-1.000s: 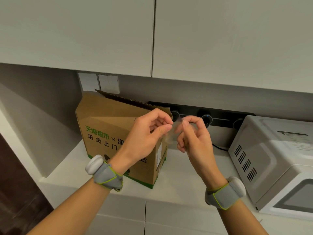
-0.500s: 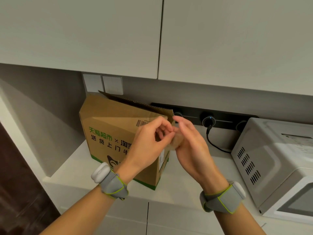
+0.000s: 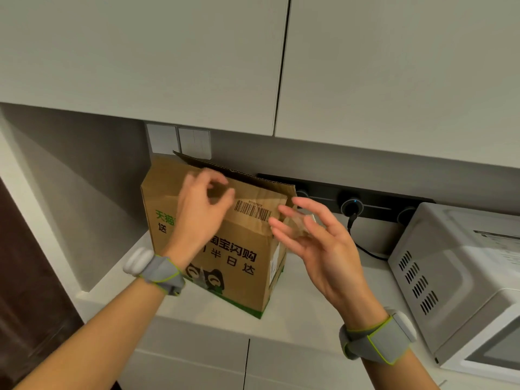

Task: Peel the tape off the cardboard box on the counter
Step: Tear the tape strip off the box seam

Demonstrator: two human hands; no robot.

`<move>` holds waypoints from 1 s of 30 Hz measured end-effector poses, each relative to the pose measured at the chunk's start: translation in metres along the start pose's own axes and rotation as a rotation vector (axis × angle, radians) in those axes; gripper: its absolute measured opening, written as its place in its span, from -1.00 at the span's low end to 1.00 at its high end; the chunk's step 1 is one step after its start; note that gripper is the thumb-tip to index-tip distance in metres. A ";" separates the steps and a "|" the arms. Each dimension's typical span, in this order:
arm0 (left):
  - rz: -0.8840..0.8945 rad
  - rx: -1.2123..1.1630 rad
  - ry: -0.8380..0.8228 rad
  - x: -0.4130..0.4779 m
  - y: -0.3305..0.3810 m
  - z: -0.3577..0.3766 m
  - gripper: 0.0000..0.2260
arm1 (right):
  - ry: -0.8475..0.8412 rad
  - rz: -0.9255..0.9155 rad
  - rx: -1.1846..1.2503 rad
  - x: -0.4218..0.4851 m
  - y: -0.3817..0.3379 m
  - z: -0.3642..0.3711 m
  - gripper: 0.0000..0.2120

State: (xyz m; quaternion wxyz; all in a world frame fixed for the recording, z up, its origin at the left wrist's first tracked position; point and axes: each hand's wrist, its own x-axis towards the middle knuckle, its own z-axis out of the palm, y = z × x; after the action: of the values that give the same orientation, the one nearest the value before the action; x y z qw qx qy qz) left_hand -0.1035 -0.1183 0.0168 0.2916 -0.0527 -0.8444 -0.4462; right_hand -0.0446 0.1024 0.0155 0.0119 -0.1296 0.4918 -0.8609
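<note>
Dim and flat overall, with a greyish cast. Darkest under the upper cabinets (image 3: 140, 66) — a soft shadow band across the back wall (image 3: 323, 161) there. Palest along the microwave (image 3: 464, 277) top, without hard glare. Smeared by motion at the left hand (image 3: 202, 209), sharper at the right hand (image 3: 318, 246) though also soft. Bowed at the edges by the wide lens — straight cabinet lines slanting outward.

Open surface (image 3: 323, 302) lies between the box (image 3: 239, 288) and the microwave (image 3: 455, 277), a black cable (image 3: 367, 250) crossing its back, with cabinets (image 3: 168, 66) low overhead and a wall (image 3: 84, 209) closing the left.
</note>
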 end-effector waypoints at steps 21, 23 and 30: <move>-0.469 -0.019 -0.046 0.049 -0.117 -0.051 -0.08 | 0.003 -0.047 -0.222 0.013 0.002 0.011 -0.84; -0.427 0.021 -0.087 0.041 -0.105 -0.046 -0.15 | -0.023 -0.048 -0.280 0.015 0.005 0.014 -0.79; -0.370 0.031 -0.371 0.000 -0.049 -0.027 -0.36 | -0.028 -0.200 -0.512 0.030 0.012 0.019 -0.76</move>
State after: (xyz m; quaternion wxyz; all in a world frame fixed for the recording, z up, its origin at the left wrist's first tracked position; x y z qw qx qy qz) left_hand -0.1088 -0.1690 -0.0066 0.0461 0.0263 -0.8855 -0.4616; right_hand -0.0699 0.0760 0.0209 -0.0994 -0.1880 0.6779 -0.7037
